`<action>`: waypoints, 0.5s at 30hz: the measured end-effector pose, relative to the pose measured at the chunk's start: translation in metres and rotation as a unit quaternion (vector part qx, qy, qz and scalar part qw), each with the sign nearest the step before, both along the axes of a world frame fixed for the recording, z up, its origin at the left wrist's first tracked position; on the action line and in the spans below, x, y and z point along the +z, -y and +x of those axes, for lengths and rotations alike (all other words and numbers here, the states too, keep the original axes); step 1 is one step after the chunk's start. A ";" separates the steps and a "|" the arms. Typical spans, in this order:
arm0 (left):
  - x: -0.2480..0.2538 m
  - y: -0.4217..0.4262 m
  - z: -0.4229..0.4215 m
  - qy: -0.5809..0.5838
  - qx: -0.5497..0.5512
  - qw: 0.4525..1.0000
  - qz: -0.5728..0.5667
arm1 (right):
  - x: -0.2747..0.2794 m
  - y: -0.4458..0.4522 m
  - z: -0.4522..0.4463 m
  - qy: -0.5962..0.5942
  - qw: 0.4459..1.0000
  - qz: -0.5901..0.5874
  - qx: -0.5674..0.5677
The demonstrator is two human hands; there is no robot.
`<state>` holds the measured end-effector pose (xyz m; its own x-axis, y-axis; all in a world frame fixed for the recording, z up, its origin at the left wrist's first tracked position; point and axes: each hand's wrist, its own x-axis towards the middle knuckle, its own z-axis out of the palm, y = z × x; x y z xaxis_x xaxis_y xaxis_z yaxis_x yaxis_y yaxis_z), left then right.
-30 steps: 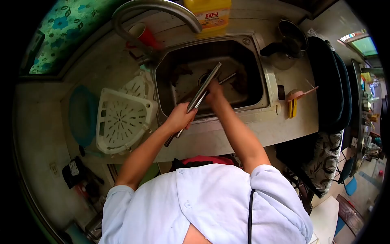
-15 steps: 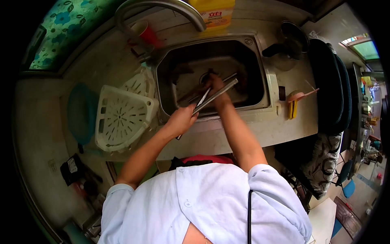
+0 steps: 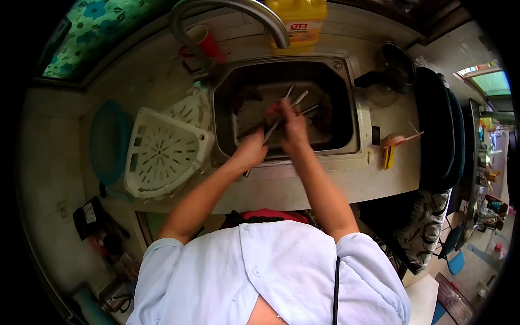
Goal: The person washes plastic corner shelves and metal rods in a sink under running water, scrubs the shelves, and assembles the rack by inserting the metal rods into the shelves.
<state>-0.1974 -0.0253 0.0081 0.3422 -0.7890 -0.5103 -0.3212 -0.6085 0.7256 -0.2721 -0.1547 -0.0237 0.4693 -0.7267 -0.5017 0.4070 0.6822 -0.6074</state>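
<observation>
Over the front edge of the steel sink (image 3: 355, 127), my left hand (image 3: 251, 150) is closed round thin metal rods (image 3: 271, 130), whose lower end sticks out below it. My right hand (image 3: 293, 127) is inside the sink, a little higher and to the right, blurred by motion. Its fingers are near the upper part of the rods, beside a reddish thing too smeared to name. Another metal rod (image 3: 310, 109) lies in the sink just right of my right hand.
A curved faucet (image 3: 233, 4) arches over the sink's back left. White slotted racks (image 3: 162, 154) stand at the left, near a blue basin (image 3: 110, 135). Behind are a red cup (image 3: 203, 41) and yellow jug (image 3: 298, 24); a dark-handled pot (image 3: 395, 67) is at right.
The rods held by my left hand have swung and now sit lower in the sink. My right hand has shifted beside them. The whole view has moved slightly, with the sink lower in it.
</observation>
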 end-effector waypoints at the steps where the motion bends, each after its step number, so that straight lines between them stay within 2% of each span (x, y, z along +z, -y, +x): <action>1: -0.010 0.004 -0.003 0.061 -0.020 0.998 -0.026 | 0.008 -0.012 0.007 -0.018 0.999 -0.024 0.029; 2: -0.019 0.006 -0.005 0.122 -0.040 0.990 -0.051 | 0.008 -0.011 0.007 -0.019 0.999 -0.025 0.026; 3: -0.009 0.008 -0.006 0.121 -0.043 0.990 -0.052 | 0.007 -0.009 0.007 -0.025 0.999 0.010 0.023; 4: 0.009 0.009 -0.007 -0.046 0.021 0.997 -0.060 | 0.005 -0.005 0.008 -0.030 0.998 0.046 0.020; 5: 0.019 0.009 -0.006 -0.211 0.084 0.972 -0.065 | 0.003 0.002 0.007 -0.029 0.998 0.045 0.018; 6: 0.019 0.006 -0.002 -0.210 0.081 0.972 -0.065 | 0.003 0.011 0.004 0.014 0.998 0.067 -0.003; 7: 0.018 0.001 0.005 -0.357 0.139 0.924 -0.016 | 0.003 0.018 0.003 0.058 0.994 0.089 -0.025; 8: 0.017 -0.003 0.010 -0.493 0.194 0.847 0.034 | 0.001 0.022 0.004 0.066 0.992 0.100 -0.037; 12: 0.019 -0.004 0.008 -0.554 0.192 0.810 -0.017 | 0.005 -0.001 0.011 0.032 0.992 0.091 -0.077; 14: 0.030 0.009 0.001 -0.331 0.140 0.932 -0.054 | 0.002 -0.024 0.015 -0.062 0.994 0.087 0.013; 15: 0.033 0.009 -0.002 -0.333 0.140 0.931 -0.054 | -0.003 -0.020 0.016 -0.064 0.994 0.087 0.013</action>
